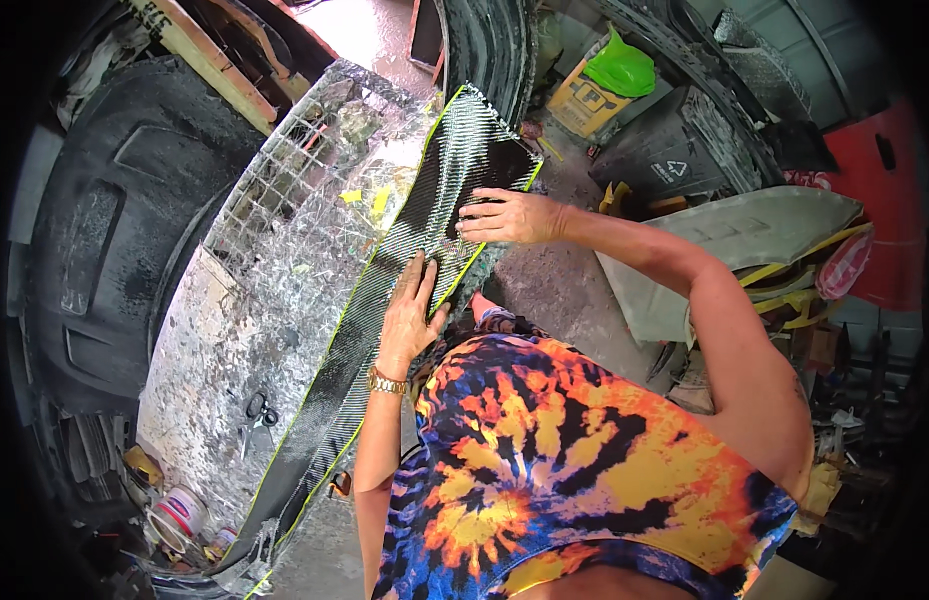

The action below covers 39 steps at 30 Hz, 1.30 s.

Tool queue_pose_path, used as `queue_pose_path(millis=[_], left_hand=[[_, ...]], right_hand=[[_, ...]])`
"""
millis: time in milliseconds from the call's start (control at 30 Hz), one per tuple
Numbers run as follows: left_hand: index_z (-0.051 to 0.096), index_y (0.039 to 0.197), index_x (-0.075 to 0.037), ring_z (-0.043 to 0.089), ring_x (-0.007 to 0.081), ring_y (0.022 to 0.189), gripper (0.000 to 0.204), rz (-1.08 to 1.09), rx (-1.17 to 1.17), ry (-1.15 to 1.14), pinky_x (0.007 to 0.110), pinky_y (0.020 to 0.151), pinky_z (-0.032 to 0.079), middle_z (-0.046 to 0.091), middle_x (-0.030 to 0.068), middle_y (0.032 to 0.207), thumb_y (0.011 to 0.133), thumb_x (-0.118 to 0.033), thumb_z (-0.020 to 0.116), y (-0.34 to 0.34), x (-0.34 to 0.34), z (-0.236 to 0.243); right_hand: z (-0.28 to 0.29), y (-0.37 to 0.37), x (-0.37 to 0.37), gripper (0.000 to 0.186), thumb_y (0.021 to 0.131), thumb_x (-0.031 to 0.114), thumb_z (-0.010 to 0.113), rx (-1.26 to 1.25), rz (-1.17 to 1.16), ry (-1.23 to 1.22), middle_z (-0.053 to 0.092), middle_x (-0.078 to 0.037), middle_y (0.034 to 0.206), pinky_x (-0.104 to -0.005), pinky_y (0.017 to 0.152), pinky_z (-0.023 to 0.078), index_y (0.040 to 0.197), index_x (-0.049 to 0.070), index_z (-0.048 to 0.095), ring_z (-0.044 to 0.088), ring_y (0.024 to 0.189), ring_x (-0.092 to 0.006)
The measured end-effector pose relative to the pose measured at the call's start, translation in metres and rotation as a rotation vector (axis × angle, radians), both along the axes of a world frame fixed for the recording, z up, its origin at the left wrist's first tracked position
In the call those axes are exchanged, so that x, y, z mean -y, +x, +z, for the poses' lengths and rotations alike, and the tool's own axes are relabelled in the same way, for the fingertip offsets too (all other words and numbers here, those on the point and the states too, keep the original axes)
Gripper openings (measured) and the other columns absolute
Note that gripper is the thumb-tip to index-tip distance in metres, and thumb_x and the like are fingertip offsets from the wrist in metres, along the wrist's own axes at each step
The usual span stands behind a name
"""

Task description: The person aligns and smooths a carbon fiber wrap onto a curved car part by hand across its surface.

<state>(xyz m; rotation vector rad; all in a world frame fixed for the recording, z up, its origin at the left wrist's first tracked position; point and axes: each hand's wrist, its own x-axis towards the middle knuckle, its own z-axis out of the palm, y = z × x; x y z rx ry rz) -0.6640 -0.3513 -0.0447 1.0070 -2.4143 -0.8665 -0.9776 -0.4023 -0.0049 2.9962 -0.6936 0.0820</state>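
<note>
A long strip of black woven carbon-fibre cloth (pixel 329 385) with bright yellow-green edges runs along the near side of a worktable, from the lower left up to the far end. My left hand (pixel 409 315) rests flat on its middle, fingers stretched out. Farther along, my right hand (pixel 514 217) lies on the cloth near its right edge, fingers extended and slightly apart. Neither hand grips anything. The weave looks glossy around my right hand. A pair of scissors (pixel 258 412) with dark handles lies on the table, left of the cloth.
The worktable (pixel 199 350) is stained and splattered, with a wire grid (pixel 279 165) at its far left. White tubs (pixel 176 515) stand at the lower left. A black vented panel (pixel 124 240) is beyond the table. A yellow box (pixel 587 100) and grey panels (pixel 724 250) stand to the right.
</note>
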Motion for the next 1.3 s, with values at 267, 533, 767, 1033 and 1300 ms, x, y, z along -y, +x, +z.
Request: queue_pose_path(millis=[267, 533, 767, 1033, 1300], left_hand=[[0.038, 0.152, -0.005, 0.035, 0.0384, 0.145, 0.075, 0.059, 0.046, 0.018, 0.044, 0.120, 0.031, 0.032, 0.0192, 0.160, 0.085, -0.020, 0.069, -0.002, -0.006, 0.007], [0.040, 0.150, -0.006, 0.035, 0.0375, 0.145, 0.074, 0.086, 0.048, 0.042, 0.044, 0.120, 0.032, 0.033, 0.0167, 0.160, 0.084, -0.019, 0.069, -0.003, -0.008, 0.005], [0.043, 0.147, -0.005, 0.037, 0.0341, 0.145, 0.071, 0.102, 0.002, 0.078, 0.043, 0.121, 0.031, 0.036, 0.0137, 0.159, 0.082, -0.016, 0.069, 0.001, -0.008, 0.001], [0.053, 0.129, -0.001, 0.054, 0.0372, 0.128, 0.045, 0.144, -0.105, 0.211, 0.043, 0.106, 0.047, 0.054, 0.0189, 0.143, 0.088, -0.014, 0.064, 0.012, -0.003, 0.003], [0.054, 0.120, -0.001, 0.060, 0.0397, 0.117, 0.034, 0.159, -0.155, 0.172, 0.045, 0.097, 0.051, 0.061, 0.0212, 0.131, 0.091, -0.016, 0.063, 0.014, 0.000, -0.005]], right_hand=[[0.013, 0.004, 0.010, 0.049, 0.093, 0.021, 0.052, -0.002, 0.113, 0.007, 0.048, -0.001, 0.153, -0.0476, 0.121, 0.027, 0.141, 0.015, 0.053, 0.041, 0.143, -0.0225], [0.021, -0.011, 0.028, 0.057, 0.085, 0.027, 0.066, -0.116, 0.144, 0.123, 0.047, -0.004, 0.152, -0.0511, 0.124, 0.021, 0.139, 0.015, 0.054, 0.035, 0.147, -0.0247], [0.025, 0.046, 0.013, 0.041, 0.086, 0.020, 0.057, 0.067, 0.286, 0.096, 0.059, -0.004, 0.135, -0.0391, 0.114, 0.036, 0.126, 0.012, 0.061, 0.052, 0.130, -0.0200], [0.020, 0.067, 0.043, 0.014, 0.090, 0.027, 0.064, 0.071, 0.110, 0.312, 0.054, -0.002, 0.093, -0.0362, 0.085, 0.043, 0.091, 0.013, 0.063, 0.054, 0.097, -0.0200], [0.027, 0.076, 0.062, 0.019, 0.089, 0.028, 0.068, 0.098, 0.065, 0.392, 0.051, -0.003, 0.088, -0.0368, 0.079, 0.043, 0.086, 0.011, 0.061, 0.053, 0.089, -0.0218]])
